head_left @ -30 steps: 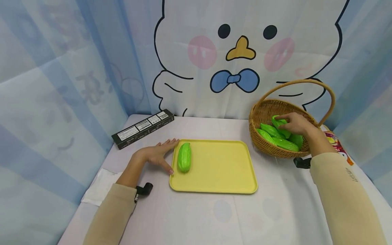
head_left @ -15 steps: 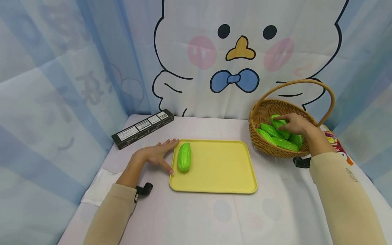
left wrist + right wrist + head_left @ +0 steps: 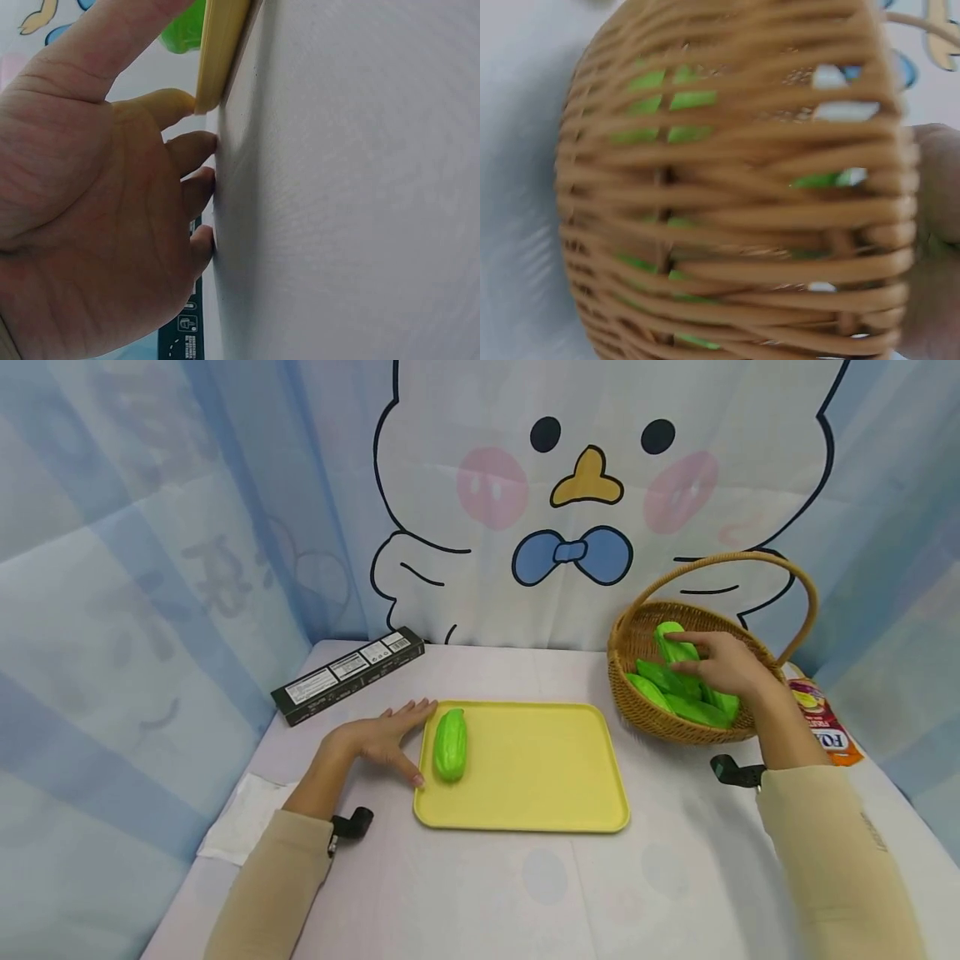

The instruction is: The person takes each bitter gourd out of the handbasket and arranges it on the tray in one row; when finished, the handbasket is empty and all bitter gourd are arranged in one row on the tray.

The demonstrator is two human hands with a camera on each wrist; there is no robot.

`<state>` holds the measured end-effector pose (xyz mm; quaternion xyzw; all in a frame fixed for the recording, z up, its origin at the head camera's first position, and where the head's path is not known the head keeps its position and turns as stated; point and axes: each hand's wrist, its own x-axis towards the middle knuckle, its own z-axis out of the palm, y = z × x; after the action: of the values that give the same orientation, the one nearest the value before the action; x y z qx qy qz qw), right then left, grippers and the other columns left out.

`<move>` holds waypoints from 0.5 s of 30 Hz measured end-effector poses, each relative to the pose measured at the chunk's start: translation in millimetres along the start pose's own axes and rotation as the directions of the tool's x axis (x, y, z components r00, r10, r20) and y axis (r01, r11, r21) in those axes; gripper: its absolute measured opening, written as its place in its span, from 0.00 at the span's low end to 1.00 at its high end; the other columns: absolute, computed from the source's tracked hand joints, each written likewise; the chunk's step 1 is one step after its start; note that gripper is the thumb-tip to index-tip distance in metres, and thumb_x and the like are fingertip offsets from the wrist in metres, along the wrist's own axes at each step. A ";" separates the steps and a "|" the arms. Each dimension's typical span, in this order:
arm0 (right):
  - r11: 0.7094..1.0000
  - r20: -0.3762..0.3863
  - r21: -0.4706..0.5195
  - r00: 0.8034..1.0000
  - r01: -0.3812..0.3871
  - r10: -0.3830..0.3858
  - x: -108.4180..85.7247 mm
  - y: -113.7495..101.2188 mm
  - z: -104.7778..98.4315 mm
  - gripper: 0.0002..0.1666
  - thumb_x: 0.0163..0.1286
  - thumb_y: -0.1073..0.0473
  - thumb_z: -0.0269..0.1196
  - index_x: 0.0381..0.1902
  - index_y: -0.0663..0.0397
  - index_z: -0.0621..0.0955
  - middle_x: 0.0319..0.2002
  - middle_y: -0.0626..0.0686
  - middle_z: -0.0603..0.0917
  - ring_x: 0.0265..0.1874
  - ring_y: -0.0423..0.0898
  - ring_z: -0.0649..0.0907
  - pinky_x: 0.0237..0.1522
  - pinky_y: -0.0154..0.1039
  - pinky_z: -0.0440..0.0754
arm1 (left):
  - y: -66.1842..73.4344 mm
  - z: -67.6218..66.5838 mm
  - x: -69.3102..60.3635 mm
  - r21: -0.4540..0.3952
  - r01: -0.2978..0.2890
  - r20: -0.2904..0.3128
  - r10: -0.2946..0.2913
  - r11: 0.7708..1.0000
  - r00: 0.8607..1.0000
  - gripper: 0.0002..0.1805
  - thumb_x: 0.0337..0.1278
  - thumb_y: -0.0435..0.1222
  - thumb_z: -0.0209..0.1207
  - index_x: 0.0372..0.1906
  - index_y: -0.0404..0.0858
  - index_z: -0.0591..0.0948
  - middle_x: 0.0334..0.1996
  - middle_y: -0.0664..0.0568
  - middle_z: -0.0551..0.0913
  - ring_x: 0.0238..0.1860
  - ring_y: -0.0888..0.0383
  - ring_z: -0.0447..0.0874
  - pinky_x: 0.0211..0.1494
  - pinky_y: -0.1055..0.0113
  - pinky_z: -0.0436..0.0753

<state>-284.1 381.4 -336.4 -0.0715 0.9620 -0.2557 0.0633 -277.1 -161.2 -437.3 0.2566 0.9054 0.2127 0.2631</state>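
Note:
My left hand [image 3: 378,743] lies at the left edge of the yellow tray [image 3: 540,768], fingers spread. Its thumb and a fingertip touch the rim, as the left wrist view also shows. One plump, ridged green cucumber [image 3: 450,745] lies upright along the tray's left side. Over at the right, my right hand [image 3: 723,664] reaches into a wicker basket [image 3: 637,714] and pinches a green cucumber [image 3: 670,639] between thumb and fingers. Several more green cucumbers [image 3: 693,710] lie beneath it. In the right wrist view the basket wall [image 3: 735,195] hides most of the hand.
A long black box [image 3: 348,675] lies at the back left, with a white cloth or tissue [image 3: 243,818] nearer the front. Right of the basket is a red snack packet [image 3: 825,718]. The basket's tall handle [image 3: 806,602] arches above the right hand. A printed curtain hangs behind.
The right hand has raised the pinched cucumber slightly and tilted it more upright inside the basket. More of the snack packet shows. The left hand and tray have stayed still.

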 end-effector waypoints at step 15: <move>0.975 -0.365 0.215 0.931 0.056 0.027 -56.7 -24.7 21.7 0.39 0.74 0.38 0.64 0.79 0.26 0.67 0.79 0.59 0.65 0.73 0.70 0.69 0.64 0.68 0.74 | -1.1 -1.4 -1.9 -0.008 0.010 0.015 -0.010 1.000 1.000 0.78 0.35 0.60 0.81 0.86 0.50 0.40 0.87 0.50 0.36 0.86 0.46 0.28 0.87 0.43 0.34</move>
<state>-222.4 359.3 -337.8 -0.0221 0.9218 -0.3707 -0.1113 -276.9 -163.5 -436.0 0.2526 0.9038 0.2133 0.2717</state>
